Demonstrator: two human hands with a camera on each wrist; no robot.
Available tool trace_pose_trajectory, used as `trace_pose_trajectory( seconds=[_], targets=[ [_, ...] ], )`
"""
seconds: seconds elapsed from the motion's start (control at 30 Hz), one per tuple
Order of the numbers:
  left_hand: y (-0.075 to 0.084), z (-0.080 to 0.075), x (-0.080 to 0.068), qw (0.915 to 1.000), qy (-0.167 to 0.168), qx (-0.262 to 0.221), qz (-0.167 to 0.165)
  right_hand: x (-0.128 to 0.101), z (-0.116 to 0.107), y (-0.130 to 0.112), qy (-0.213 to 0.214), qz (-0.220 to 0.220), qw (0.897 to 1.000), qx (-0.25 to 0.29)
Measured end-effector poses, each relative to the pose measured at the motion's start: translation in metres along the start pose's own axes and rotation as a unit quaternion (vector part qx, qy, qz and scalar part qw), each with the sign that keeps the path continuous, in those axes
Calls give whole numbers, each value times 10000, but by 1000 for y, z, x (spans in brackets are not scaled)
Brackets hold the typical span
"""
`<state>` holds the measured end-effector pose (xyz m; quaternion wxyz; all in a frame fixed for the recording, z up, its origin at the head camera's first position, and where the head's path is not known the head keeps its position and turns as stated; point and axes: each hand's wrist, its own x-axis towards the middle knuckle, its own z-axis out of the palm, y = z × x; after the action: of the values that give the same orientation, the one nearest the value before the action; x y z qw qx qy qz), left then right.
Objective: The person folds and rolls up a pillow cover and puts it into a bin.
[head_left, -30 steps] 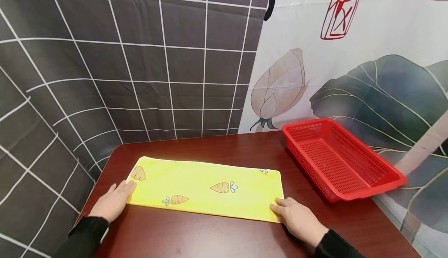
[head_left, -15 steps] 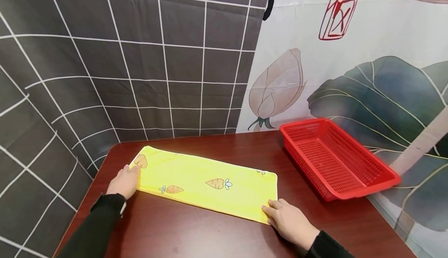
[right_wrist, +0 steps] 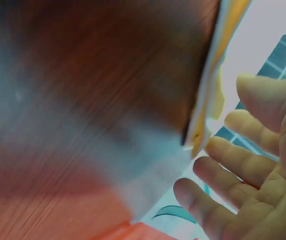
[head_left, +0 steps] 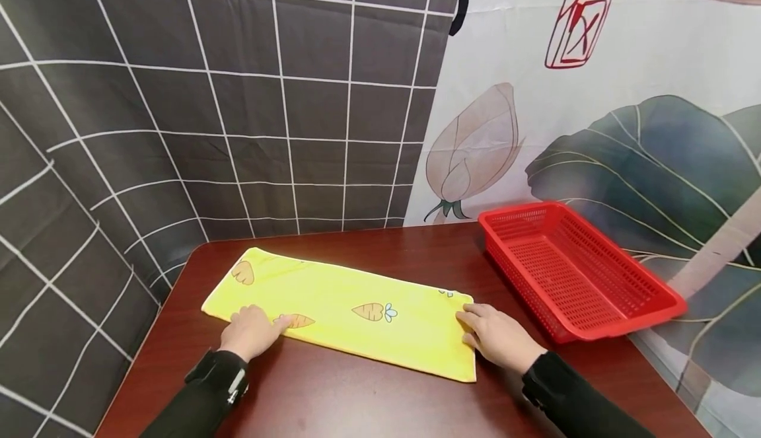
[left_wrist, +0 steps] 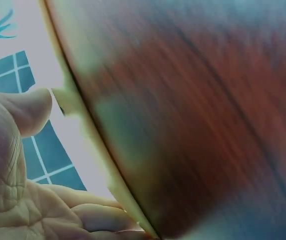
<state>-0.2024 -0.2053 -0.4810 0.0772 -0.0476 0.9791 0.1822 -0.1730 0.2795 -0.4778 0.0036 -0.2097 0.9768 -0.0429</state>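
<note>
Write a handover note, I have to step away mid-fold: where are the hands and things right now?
Left hand: flat on the near-left edge of the yellow carrot-print cloth, gripping nothing.
Right hand: fingers resting on the cloth's right end.
Cloth: folded into a long strip, lying at a slant on the wooden table.
Red mesh basket: holds nothing, right of the cloth.
Done: long fold. Left, probably: shorter folds, then into the basket.

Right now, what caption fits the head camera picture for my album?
Two hands, left hand and right hand, rest on a yellow carrot-print cloth beside a red basket.
</note>
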Motion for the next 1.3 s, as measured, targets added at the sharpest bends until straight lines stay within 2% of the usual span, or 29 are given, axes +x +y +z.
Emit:
trace_pose_trajectory(
  seconds=[0.2, 0.37, 0.5, 0.7, 0.9, 1.03, 1.17, 1.3],
  targets=[
    [-5, 8, 5, 9989, 54, 462, -34, 5, 12, 11, -404, 23, 9990, 202],
    [-8, 5, 12, 9989, 144, 455, -6, 7, 14, 13, -380, 35, 9992, 75],
    [-9, 0, 15, 9989, -16, 464, 86, 7, 10, 8, -420, 32, 9991, -19],
    [-20, -5, 22, 9983, -70, 540, 218, 6, 10, -4, -520, 169, 9985, -41],
    [-38, -7, 39, 9956, -72, 733, 572, 0, 15, -23, -614, 326, 9975, -95],
    [-51, -6, 50, 9951, -15, 702, 692, -5, 16, -40, -664, 382, 9967, -284],
    [-62, -5, 58, 9948, -31, 675, 766, -10, 14, -56, -728, 300, 9952, -586],
    [-67, -10, 60, 9947, -101, 647, 789, -15, 13, -69, -698, 109, 9936, -876]
  ],
)
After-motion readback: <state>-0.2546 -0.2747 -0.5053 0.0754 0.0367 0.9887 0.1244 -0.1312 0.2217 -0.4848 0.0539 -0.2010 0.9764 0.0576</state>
